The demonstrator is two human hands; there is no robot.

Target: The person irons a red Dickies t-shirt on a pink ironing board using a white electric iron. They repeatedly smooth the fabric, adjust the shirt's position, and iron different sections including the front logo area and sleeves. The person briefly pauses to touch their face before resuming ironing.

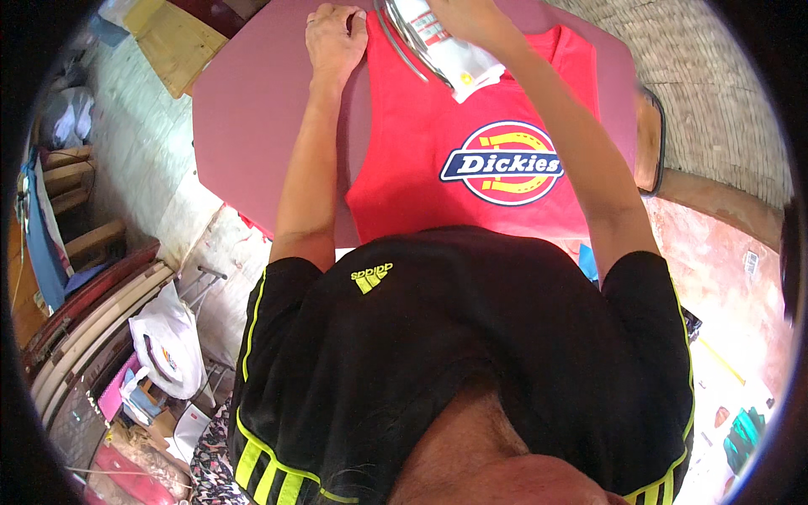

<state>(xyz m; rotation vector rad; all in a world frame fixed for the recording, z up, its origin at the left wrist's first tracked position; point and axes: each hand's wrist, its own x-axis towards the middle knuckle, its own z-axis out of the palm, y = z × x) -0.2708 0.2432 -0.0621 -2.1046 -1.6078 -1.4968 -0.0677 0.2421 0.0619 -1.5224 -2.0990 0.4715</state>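
A red sleeveless shirt (404,168) with a round printed emblem on its chest lies spread out in front of me. My left hand (337,40) rests beside the shirt's upper left edge, fingers bent loosely and thumb apart. At the top edge of the view, my right hand (475,21) is closed over a white object (475,71) with red print and a tapered end. Its fingers are partly cut off, and the object's exact kind is unclear. Thin curved dark and silvery strands (402,42) run along the object's left side, above the shirt.
The shirt lies on a maroon table (261,109) with rounded corners. A chair frame (652,143) stands at its right, near a woven mat (707,76). Yellowish boards (172,46) are at the far left. Lower left are a white bag (168,341) and stacked panels (93,324).
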